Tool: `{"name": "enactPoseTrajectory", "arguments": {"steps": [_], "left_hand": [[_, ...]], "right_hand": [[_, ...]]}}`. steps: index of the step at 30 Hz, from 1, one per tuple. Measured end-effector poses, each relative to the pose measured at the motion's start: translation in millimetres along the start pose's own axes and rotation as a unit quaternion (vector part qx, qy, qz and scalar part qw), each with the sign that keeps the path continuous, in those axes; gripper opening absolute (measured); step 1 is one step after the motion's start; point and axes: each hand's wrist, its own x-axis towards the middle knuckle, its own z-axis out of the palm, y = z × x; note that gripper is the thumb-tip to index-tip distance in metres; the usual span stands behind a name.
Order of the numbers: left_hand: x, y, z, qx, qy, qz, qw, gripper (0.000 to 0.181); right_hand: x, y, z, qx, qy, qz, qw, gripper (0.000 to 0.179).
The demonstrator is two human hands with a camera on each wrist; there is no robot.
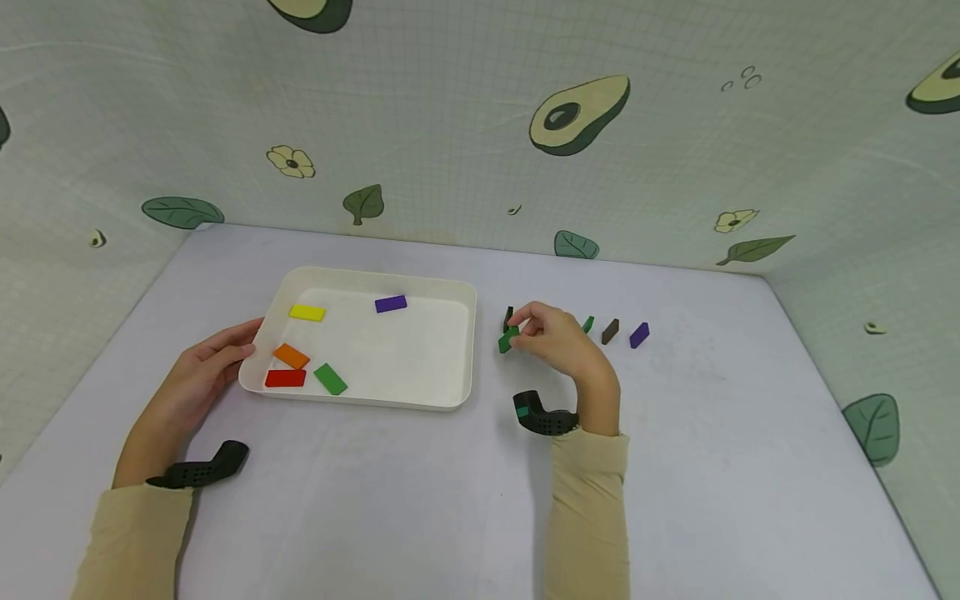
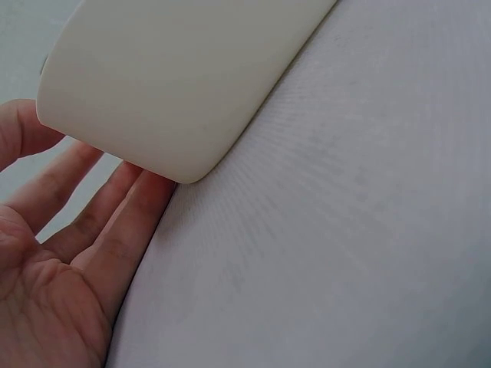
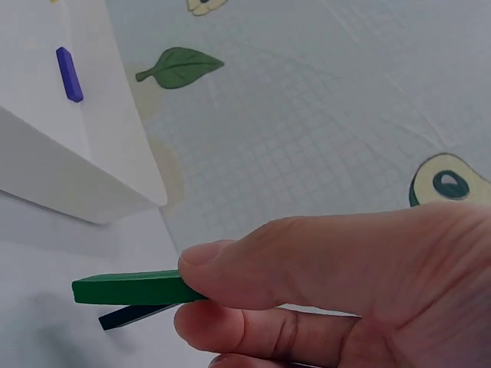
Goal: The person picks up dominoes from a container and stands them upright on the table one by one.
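My right hand (image 1: pixel 558 340) pinches a small flat green block (image 3: pixel 130 288) between thumb and fingertips, right of the white tray (image 1: pixel 405 402). A black block (image 3: pixel 132 316) shows just behind it, partly hidden. At the tray's left end my left hand (image 1: pixel 202 379) touches the rim and outer wall, its fingers fairly straight. Inside the tray lie a yellow block (image 1: pixel 307 312), a purple block (image 1: pixel 391 304), an orange block (image 1: pixel 291 357), a red block (image 1: pixel 285 378) and another green block (image 1: pixel 331 379). In the left wrist view, the tray wall hides some fingertips.
Right of my right hand, a partly hidden green block (image 1: pixel 588 323), a brown block (image 1: pixel 611 331) and another purple block (image 1: pixel 639 335) stand in a row on the white table (image 1: pixel 712 467). A patterned cloth (image 1: pixel 450 125) hangs behind the table's back edge.
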Motion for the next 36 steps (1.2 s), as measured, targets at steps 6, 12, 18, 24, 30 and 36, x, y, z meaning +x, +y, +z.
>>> {"name": "enactPoseTrajectory", "arguments": {"steps": [6, 12, 18, 24, 30, 36], "left_hand": [[0.8, -1.8, -0.6, -0.028, -0.006, 0.009, 0.9996, 0.059], [1.8, -0.6, -0.4, -0.010, 0.001, 0.000, 1.0000, 0.061], [1.7, -0.6, -0.4, -0.017, -0.002, 0.001, 0.9999, 0.061], [2.2, -1.3, -1.4, -0.029, -0.007, 0.005, 0.9995, 0.057], [1.6, -1.0, -1.6, -0.033, -0.009, 0.006, 0.9994, 0.054], [1.9, -0.2, -0.7, -0.006, 0.003, -0.004, 1.0000, 0.059]], "right_hand": [[2.4, 3, 1, -0.012, -0.013, 0.011, 0.9998, 0.022], [6.0, 9, 3, -0.022, -0.026, 0.038, 0.9987, 0.019], [8.7, 12, 6, -0.031, -0.041, 0.060, 0.9969, 0.022], [16.0, 17, 15, -0.044, -0.033, 0.099, 0.9936, 0.029], [22.1, 18, 23, -0.039, -0.023, 0.127, 0.9909, 0.032], [25.5, 19, 28, -0.043, -0.014, 0.136, 0.9896, 0.034]]}}
